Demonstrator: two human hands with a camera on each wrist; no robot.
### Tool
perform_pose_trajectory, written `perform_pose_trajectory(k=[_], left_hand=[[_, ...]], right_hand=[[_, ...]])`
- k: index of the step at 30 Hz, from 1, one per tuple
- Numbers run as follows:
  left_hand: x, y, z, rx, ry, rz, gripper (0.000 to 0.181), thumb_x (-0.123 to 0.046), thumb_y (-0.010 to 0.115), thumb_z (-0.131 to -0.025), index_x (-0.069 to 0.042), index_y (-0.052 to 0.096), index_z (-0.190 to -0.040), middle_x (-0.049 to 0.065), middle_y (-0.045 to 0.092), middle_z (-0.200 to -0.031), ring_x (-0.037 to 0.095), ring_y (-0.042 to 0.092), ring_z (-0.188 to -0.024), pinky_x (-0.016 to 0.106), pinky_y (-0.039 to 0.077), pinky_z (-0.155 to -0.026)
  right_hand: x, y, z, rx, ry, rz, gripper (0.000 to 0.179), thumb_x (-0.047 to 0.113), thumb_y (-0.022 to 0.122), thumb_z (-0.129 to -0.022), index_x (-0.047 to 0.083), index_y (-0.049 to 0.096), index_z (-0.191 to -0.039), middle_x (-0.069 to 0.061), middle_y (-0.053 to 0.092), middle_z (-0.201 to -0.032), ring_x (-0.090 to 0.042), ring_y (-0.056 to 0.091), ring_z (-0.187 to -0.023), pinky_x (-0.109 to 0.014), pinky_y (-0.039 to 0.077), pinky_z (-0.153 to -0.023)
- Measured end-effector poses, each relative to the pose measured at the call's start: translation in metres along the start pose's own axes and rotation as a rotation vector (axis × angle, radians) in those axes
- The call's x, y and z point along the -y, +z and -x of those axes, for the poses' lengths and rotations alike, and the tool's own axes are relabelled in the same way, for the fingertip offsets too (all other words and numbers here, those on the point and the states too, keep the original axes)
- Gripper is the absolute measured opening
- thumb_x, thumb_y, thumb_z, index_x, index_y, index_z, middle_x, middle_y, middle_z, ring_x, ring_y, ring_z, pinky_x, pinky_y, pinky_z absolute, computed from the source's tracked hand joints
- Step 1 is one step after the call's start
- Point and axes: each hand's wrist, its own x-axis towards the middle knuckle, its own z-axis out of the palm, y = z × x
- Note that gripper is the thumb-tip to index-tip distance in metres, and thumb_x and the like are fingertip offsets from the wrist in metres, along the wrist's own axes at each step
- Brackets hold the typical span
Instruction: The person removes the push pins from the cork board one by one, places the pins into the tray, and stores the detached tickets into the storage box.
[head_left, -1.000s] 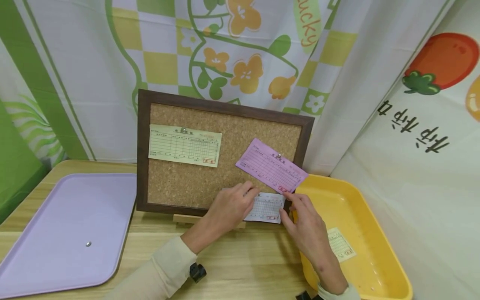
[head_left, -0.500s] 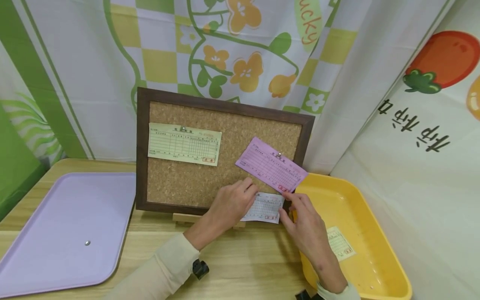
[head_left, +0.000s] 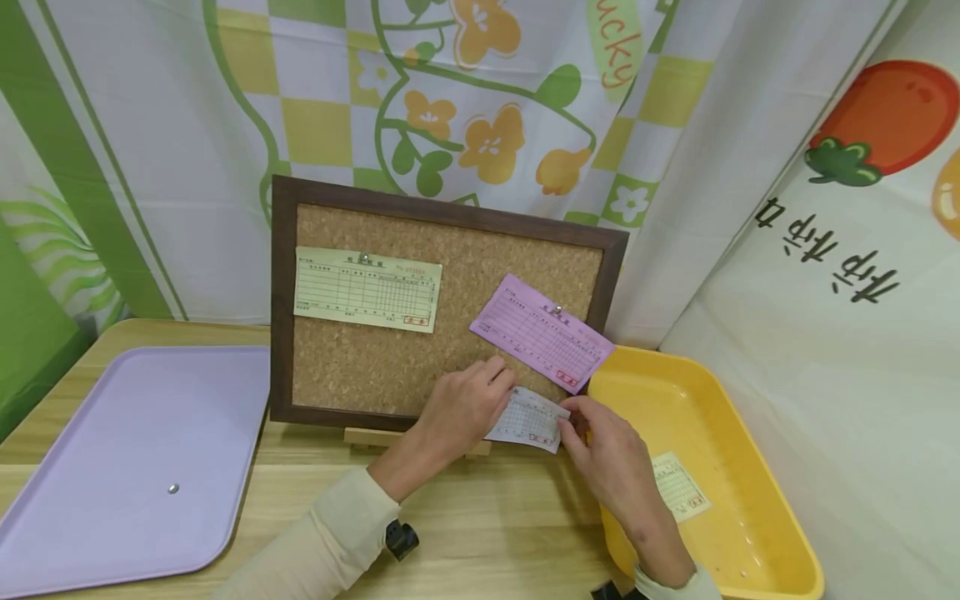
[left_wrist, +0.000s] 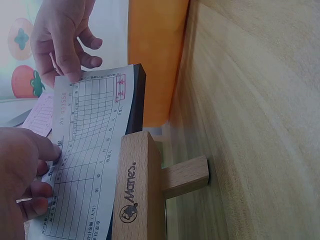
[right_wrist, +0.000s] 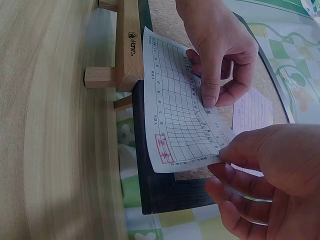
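A pale bluish-white receipt slip [head_left: 531, 419] lies against the lower right of a framed corkboard [head_left: 360, 367]. My left hand [head_left: 467, 405] has its curled fingers and thumb at the slip's top edge. The right wrist view shows that thumb on the paper; whether a pin sits under it is hidden. My right hand [right_wrist: 280, 175] pinches the slip's right-hand corner between thumb and forefinger, and that end bends off the board. Above hangs a tilted purple receipt slip [head_left: 542, 329], held by a silver pushpin [head_left: 557, 309]. A yellow receipt slip [head_left: 367, 292] is pinned at upper left.
The board leans on a small wooden easel [left_wrist: 132, 185]. On the left, a lilac tray [head_left: 142, 433] bears one silver pushpin [head_left: 174, 488]. A yellow tray [head_left: 720, 400] at right holds another yellowish slip [head_left: 680, 486]. Printed curtains hang behind the wooden table [head_left: 480, 517].
My right forefinger has drawn down from the purple slip's lower edge to the white slip's corner. That corner now lifts and bends. My left hand stays nearly still.
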Motion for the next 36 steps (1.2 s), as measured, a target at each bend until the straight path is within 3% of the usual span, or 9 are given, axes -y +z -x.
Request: perform_pose_trajectory(k=[6, 16, 26, 36], left_hand=[[0.000, -0.002, 0.002, 0.000, 0.018, 0.006, 0.008, -0.015, 0.076, -0.094, -0.010, 0.070, -0.094, 0.000, 0.057, -0.088, 0.010, 0.052, -0.061, 0.020, 0.037, -0.043], [0.000, -0.007, 0.004, 0.021, 0.054, 0.071, 0.004, -0.012, 0.073, -0.095, -0.011, 0.069, -0.093, -0.002, 0.062, -0.094, 0.011, 0.057, -0.067, 0.020, 0.044, -0.048], [0.001, -0.012, 0.007, -0.001, 0.092, 0.135, 0.009, -0.008, 0.076, -0.088, -0.013, 0.069, -0.087, -0.005, 0.065, -0.085, 0.008, 0.057, -0.061, 0.019, 0.044, -0.049], [0.001, -0.017, 0.014, 0.062, 0.131, 0.209, 0.021, -0.008, 0.072, -0.092, -0.014, 0.074, -0.113, -0.005, 0.065, -0.085, 0.001, 0.041, -0.053, 0.014, 0.028, -0.044]], right_hand=[[-0.001, -0.001, 0.000, -0.002, -0.005, -0.007, 0.013, 0.006, 0.078, -0.090, 0.012, 0.074, -0.100, 0.007, 0.063, -0.078, -0.008, 0.052, -0.064, -0.027, 0.043, -0.054], [-0.002, -0.002, 0.000, 0.032, -0.002, -0.032, 0.010, 0.009, 0.078, -0.090, 0.013, 0.075, -0.098, 0.009, 0.064, -0.078, -0.006, 0.056, -0.066, -0.028, 0.046, -0.056], [0.000, -0.003, 0.001, 0.061, -0.027, -0.071, 0.012, 0.005, 0.078, -0.090, 0.014, 0.075, -0.097, 0.010, 0.065, -0.079, -0.004, 0.057, -0.068, -0.026, 0.047, -0.057], [0.002, -0.005, 0.000, 0.099, -0.012, -0.096, 0.011, 0.006, 0.078, -0.091, 0.013, 0.076, -0.099, 0.010, 0.066, -0.080, -0.004, 0.059, -0.069, -0.026, 0.051, -0.059]])
